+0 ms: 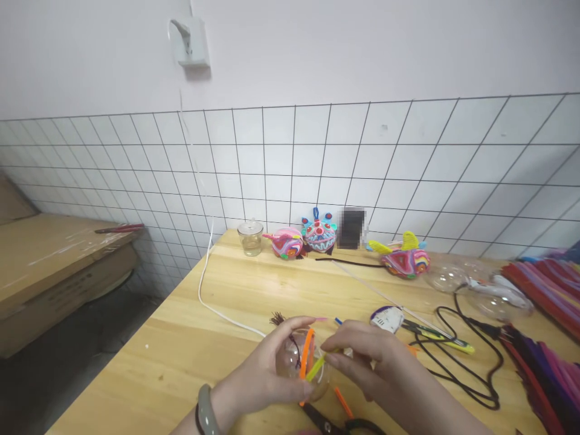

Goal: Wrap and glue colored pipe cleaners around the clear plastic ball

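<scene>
Two hands meet at the lower middle of the frame around a clear plastic ball (296, 362) that sits on the wooden table (190, 356). No brand, label or writing can be read anywhere; a small dark upright thing (351, 228) by the tiled wall at centre is blurred out. The left hand (267, 374) cups the ball from the left, thumb under its lower edge and fingers curled over the top, with a grey bracelet (206, 411) on the wrist. The right hand (371, 356) comes in from the right, its fingertips pinched on a yellow-green pipe cleaner (316, 367) that lies against the ball beside an orange pipe cleaner (307, 352) looped over it. The ball's right side is hidden behind the right hand's fingers. Black-handled scissors (326, 423) are cut off by the bottom edge, just below the hands. Three colourful wrapped figures (319, 232) stand along the wall at centre, a small glass jar (251, 237) to their left, and bundles of pipe cleaners (544, 284) run off the right edge.
</scene>
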Action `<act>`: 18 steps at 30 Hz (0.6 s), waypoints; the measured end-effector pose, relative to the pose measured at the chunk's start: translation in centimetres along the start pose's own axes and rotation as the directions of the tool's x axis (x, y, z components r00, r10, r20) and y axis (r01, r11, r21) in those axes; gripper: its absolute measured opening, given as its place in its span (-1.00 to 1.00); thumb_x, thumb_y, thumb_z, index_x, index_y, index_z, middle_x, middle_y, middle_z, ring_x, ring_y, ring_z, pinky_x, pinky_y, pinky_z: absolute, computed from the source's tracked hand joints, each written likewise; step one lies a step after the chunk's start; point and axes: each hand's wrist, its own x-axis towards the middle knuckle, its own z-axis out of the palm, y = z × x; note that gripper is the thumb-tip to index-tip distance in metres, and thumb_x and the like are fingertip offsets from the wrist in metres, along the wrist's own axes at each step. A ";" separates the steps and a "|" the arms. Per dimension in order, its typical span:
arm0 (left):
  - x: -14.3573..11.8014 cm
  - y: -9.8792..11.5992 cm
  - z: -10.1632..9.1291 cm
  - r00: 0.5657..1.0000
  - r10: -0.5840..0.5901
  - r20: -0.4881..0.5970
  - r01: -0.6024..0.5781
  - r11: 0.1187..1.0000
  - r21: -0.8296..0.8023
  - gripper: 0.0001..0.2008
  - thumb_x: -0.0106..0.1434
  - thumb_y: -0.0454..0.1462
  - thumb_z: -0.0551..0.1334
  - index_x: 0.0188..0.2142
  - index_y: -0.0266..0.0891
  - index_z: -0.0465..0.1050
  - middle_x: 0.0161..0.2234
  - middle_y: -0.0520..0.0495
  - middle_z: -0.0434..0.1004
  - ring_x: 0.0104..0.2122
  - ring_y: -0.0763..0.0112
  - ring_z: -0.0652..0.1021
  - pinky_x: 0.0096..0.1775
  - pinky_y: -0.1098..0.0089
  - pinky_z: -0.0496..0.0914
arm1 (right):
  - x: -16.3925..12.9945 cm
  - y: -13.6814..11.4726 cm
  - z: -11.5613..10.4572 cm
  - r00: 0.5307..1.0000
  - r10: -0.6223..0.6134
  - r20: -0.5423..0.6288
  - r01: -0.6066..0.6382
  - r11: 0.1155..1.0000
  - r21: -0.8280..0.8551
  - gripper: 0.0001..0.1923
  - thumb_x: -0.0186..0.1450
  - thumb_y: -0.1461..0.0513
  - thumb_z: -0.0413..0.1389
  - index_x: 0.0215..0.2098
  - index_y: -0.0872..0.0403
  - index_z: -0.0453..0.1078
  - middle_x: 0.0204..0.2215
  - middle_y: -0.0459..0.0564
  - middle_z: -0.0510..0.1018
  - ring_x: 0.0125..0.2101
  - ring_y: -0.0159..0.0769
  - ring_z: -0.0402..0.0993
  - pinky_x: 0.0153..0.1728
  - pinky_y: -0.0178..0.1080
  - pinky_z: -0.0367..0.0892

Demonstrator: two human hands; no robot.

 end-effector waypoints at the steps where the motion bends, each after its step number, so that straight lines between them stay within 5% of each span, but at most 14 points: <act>1: 0.0 0.0 0.0 1.000 -0.004 0.003 0.004 1.000 0.014 -0.27 0.03 -0.33 0.43 0.17 -0.03 0.24 -0.08 -0.09 0.48 -0.06 0.20 0.48 -0.04 0.21 0.34 | 0.0 0.0 0.2 1.000 0.000 0.008 0.000 1.000 -0.010 -0.84 0.30 0.25 0.12 -0.29 -0.03 0.57 -0.43 -0.07 0.55 -0.54 -0.38 0.37 -0.48 -0.34 0.27; 18: 0.1 0.0 0.6 0.997 -0.080 0.001 0.080 0.996 0.042 -0.30 -0.03 -0.39 0.44 0.10 -0.12 0.29 -0.04 -0.16 0.49 0.03 0.06 0.46 0.01 0.11 0.34 | 0.4 0.7 2.2 0.999 0.026 0.036 -0.030 0.995 0.092 -0.86 0.22 0.39 0.17 -0.37 0.02 0.48 -0.42 -0.13 0.50 -0.39 -0.35 0.42 -0.36 -0.35 0.31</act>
